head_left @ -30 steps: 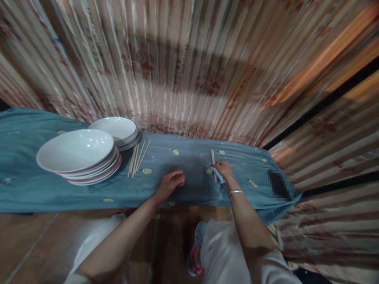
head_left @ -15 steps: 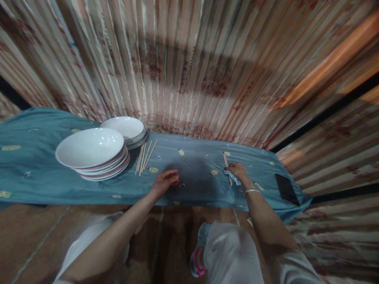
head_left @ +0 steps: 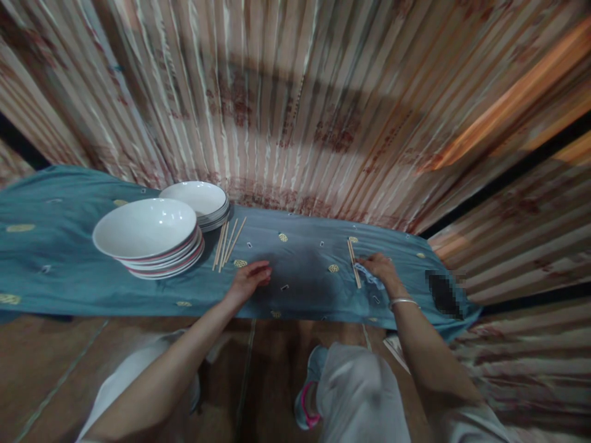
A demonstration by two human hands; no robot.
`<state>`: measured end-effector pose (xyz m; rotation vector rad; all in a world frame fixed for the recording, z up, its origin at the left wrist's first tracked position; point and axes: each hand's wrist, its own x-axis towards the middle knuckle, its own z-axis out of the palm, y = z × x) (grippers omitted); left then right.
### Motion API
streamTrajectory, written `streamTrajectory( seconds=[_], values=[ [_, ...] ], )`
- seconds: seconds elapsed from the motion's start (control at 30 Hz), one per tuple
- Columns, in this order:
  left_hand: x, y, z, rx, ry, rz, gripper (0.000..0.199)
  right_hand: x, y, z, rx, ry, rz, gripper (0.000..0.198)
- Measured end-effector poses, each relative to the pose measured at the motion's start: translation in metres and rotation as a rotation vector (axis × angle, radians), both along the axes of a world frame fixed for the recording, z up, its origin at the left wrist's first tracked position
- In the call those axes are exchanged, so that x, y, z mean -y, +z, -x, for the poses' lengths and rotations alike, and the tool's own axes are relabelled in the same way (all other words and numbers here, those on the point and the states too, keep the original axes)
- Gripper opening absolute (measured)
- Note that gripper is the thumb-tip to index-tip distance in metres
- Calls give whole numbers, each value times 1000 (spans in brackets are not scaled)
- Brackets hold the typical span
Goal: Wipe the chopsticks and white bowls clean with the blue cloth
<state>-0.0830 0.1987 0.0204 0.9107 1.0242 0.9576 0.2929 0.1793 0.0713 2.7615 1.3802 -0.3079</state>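
My right hand is closed on a small light-blue cloth, part of which hangs below the fingers. Just left of it, a pair of chopsticks lies side by side on the teal tablecloth, apart from the hand. My left hand hovers over the near half of the table with its fingers loosely bent and nothing in them. Several more chopsticks lie fanned out beyond it to the left, nearer the bowls than the hand.
On the left stands a stack of large white bowls with red-banded sides. Behind it is a stack of smaller white bowls. A dark, pixelated object lies at the right end. A pleated curtain hangs along the back.
My right hand has drawn right, off the chopstick pair, taking the cloth along and leaving both sticks uncovered. My left hand has shifted slightly left.
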Motion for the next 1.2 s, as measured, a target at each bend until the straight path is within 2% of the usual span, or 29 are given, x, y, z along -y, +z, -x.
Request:
streamTrajectory(
  seconds=[0.07,0.13,0.2,0.27,0.37,0.47,0.57,0.73,0.97,1.2],
  values=[
    [-5,-2,7,-103,19,-98,48,6,7,9,0,-2,-74,42],
    [-11,-3,19,-289,51,-268,38,10,10,27,-104,-9,-220,40],
    [-17,-3,33,-518,54,-455,29,14,7,53,-428,-14,-416,44],
    [-21,-3,46,-682,51,-570,28,15,0,86,-861,-98,-522,45],
    [-25,-5,59,-856,55,-634,36,14,-13,133,-1387,-139,-575,40],
    [-26,-8,66,-1056,29,-648,42,11,-25,167,-1660,-145,-525,35],
    [-25,-11,70,-1211,-8,-678,44,7,-31,186,-1790,-135,-470,32],
    [-25,-11,75,-1376,-76,-774,40,-2,-29,200,-1855,-100,-458,33],
    [-28,-6,72,-1393,-74,-815,38,-9,-31,209,-1866,-107,-507,32],
    [-33,3,64,-1488,-94,-811,33,-9,-32,204,-2142,-184,-471,42]
  ],
)
